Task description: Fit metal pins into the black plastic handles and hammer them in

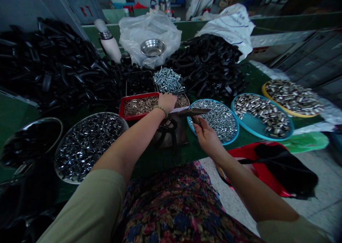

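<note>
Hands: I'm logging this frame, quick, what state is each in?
Left hand: curled over the red tray; grip cannot be told.
Right hand: closed, holding a flat tool.

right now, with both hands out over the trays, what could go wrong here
1. The right hand holds a flat metal tool just over the blue plate of nuts; a dip could scatter nuts off the plate.
2. The left hand reaches across the red tray toward the pile of bolts; the wrist might drag small parts out.
3. The tool sits close to the left wrist and could knock it.
</note>
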`<control>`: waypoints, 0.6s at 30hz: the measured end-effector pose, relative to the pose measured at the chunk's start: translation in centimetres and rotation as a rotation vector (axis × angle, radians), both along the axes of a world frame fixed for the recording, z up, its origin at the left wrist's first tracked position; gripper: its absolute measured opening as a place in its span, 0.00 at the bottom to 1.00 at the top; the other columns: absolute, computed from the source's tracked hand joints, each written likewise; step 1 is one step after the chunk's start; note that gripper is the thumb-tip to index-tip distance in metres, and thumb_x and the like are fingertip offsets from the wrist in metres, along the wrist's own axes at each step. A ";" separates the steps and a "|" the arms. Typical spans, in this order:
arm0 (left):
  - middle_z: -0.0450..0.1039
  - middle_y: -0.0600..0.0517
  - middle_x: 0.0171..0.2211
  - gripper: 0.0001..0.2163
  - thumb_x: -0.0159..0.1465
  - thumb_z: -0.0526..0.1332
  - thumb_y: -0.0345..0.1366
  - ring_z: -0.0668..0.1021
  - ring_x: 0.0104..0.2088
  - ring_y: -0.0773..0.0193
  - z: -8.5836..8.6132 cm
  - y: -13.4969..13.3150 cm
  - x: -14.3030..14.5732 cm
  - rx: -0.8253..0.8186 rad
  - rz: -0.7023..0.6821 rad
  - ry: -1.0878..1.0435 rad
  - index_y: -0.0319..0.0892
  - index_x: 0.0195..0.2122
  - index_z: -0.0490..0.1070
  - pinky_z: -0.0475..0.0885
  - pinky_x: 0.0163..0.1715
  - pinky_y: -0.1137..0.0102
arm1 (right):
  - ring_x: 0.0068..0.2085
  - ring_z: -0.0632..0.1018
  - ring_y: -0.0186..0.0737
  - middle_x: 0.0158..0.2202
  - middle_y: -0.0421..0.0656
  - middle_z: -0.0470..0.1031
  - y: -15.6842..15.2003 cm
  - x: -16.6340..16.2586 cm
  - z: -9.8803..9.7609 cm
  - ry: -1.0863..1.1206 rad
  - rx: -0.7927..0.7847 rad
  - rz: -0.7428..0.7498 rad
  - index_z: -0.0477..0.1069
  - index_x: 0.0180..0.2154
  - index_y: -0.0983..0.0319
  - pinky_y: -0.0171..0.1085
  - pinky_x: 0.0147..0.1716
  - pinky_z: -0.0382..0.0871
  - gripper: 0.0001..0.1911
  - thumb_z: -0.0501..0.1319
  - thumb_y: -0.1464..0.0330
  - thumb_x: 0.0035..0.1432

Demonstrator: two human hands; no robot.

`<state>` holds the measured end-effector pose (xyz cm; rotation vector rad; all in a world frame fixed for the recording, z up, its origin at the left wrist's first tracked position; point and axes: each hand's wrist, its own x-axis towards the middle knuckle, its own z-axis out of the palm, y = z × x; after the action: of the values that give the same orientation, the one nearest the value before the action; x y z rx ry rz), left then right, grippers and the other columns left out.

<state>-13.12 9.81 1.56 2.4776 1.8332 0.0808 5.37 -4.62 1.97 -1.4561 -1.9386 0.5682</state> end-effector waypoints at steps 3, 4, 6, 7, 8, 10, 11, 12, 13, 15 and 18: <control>0.73 0.41 0.49 0.13 0.65 0.52 0.33 0.71 0.52 0.51 -0.1 0.0 0.1 0.000 -0.004 -0.019 0.41 0.44 0.74 0.62 0.51 0.55 | 0.43 0.80 0.51 0.46 0.51 0.78 0.0 0.2 -0.1 0.016 -0.016 -0.003 0.64 0.54 0.59 0.48 0.41 0.74 0.19 0.48 0.61 0.66; 0.73 0.41 0.48 0.13 0.65 0.52 0.33 0.71 0.51 0.51 -0.1 0.0 0.1 -0.001 -0.005 -0.027 0.41 0.44 0.74 0.62 0.51 0.56 | 0.44 0.80 0.51 0.47 0.51 0.77 0.0 0.2 0.0 0.022 -0.017 -0.004 0.64 0.54 0.59 0.48 0.41 0.73 0.19 0.48 0.62 0.66; 0.73 0.40 0.47 0.12 0.65 0.52 0.32 0.73 0.50 0.51 -0.1 0.0 0.0 -0.005 -0.004 -0.050 0.39 0.43 0.74 0.64 0.50 0.57 | 0.46 0.79 0.51 0.47 0.52 0.77 0.1 0.2 -0.1 0.033 -0.016 -0.001 0.64 0.54 0.60 0.48 0.43 0.73 0.19 0.48 0.62 0.66; 0.74 0.40 0.46 0.12 0.65 0.52 0.32 0.74 0.49 0.51 -0.1 0.1 0.0 -0.007 0.000 -0.065 0.38 0.43 0.74 0.65 0.49 0.58 | 0.47 0.79 0.51 0.48 0.52 0.76 0.1 0.2 -0.1 0.036 -0.012 -0.001 0.64 0.53 0.60 0.47 0.43 0.73 0.19 0.48 0.61 0.66; 0.74 0.40 0.45 0.12 0.65 0.52 0.32 0.75 0.47 0.52 0.0 0.2 0.0 -0.008 0.004 -0.083 0.38 0.44 0.73 0.66 0.48 0.59 | 0.48 0.78 0.51 0.49 0.52 0.76 0.1 0.2 -0.1 0.037 -0.009 -0.002 0.64 0.54 0.61 0.47 0.44 0.72 0.19 0.48 0.61 0.66; 0.75 0.41 0.42 0.13 0.66 0.50 0.31 0.77 0.44 0.54 0.3 0.4 -0.1 -0.009 0.019 -0.127 0.37 0.46 0.71 0.68 0.45 0.62 | 0.49 0.77 0.52 0.50 0.52 0.75 0.2 0.1 -0.3 0.034 -0.010 -0.004 0.64 0.54 0.60 0.47 0.44 0.72 0.19 0.48 0.61 0.66; 0.76 0.41 0.40 0.13 0.66 0.49 0.31 0.77 0.42 0.56 0.6 0.5 -0.1 -0.009 0.030 -0.149 0.36 0.47 0.71 0.68 0.44 0.64 | 0.49 0.77 0.52 0.50 0.52 0.75 0.2 0.1 -0.3 0.030 -0.011 -0.006 0.64 0.54 0.60 0.47 0.44 0.72 0.19 0.48 0.61 0.65; 0.76 0.42 0.39 0.14 0.67 0.49 0.30 0.77 0.42 0.57 0.9 0.5 -0.3 -0.005 0.041 -0.163 0.36 0.48 0.70 0.69 0.43 0.65 | 0.49 0.77 0.52 0.50 0.52 0.75 0.2 0.2 -0.4 0.029 -0.008 -0.009 0.64 0.54 0.60 0.47 0.44 0.72 0.19 0.48 0.61 0.65; 0.77 0.43 0.39 0.14 0.67 0.49 0.31 0.77 0.42 0.58 1.2 0.3 -0.4 0.001 0.048 -0.189 0.36 0.48 0.70 0.69 0.43 0.66 | 0.49 0.78 0.52 0.50 0.52 0.75 0.2 0.2 -0.4 0.029 -0.006 -0.009 0.64 0.54 0.60 0.47 0.44 0.72 0.19 0.48 0.61 0.65; 0.77 0.45 0.40 0.12 0.67 0.50 0.31 0.77 0.42 0.61 1.9 -1.0 -1.0 0.009 0.037 -0.331 0.36 0.45 0.71 0.69 0.45 0.69 | 0.48 0.78 0.51 0.49 0.52 0.76 0.0 0.4 -0.5 0.034 -0.004 -0.010 0.64 0.54 0.61 0.47 0.44 0.72 0.19 0.48 0.61 0.65; 0.77 0.50 0.38 0.09 0.65 0.54 0.32 0.76 0.40 0.65 2.1 -5.0 -2.3 -0.020 -0.015 -0.698 0.37 0.39 0.73 0.69 0.45 0.72 | 0.43 0.80 0.50 0.45 0.51 0.78 -0.3 0.7 -0.6 0.031 -0.032 -0.012 0.65 0.53 0.61 0.46 0.41 0.73 0.19 0.48 0.61 0.65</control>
<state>-15.41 4.80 3.63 2.0539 1.4871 0.8032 6.10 -4.96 1.42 -1.4693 -1.9035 0.6150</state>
